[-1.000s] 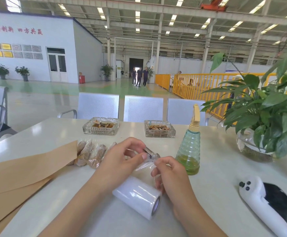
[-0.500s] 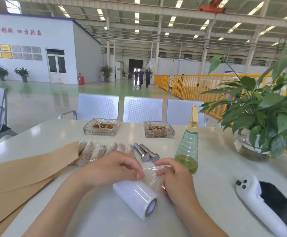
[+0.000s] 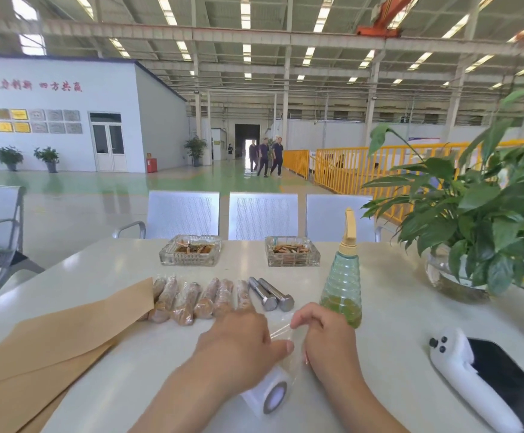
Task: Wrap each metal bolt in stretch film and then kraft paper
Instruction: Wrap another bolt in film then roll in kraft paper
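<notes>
Beyond the hands, two bare silver metal bolts (image 3: pixel 270 293) lie side by side, hex heads nearest, shanks pointing far-left; left hand (image 3: pixel 242 342) presses the white stretch-film roll (image 3: pixel 268 393), right hand (image 3: pixel 326 334) pinches clear film (image 3: pixel 281 331).

Bolts (image 3: pixel 271 293) left of spray bottle (image 3: pixel 341 284)

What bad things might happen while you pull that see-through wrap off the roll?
1. The film stretched between the left hand and right hand is thin and crinkled; it may cling to itself or tear unevenly.
2. The roll lies on its side on the smooth table and could roll away.
3. The spray bottle stands right beside the right hand; a quick tug might knock it over.
</notes>
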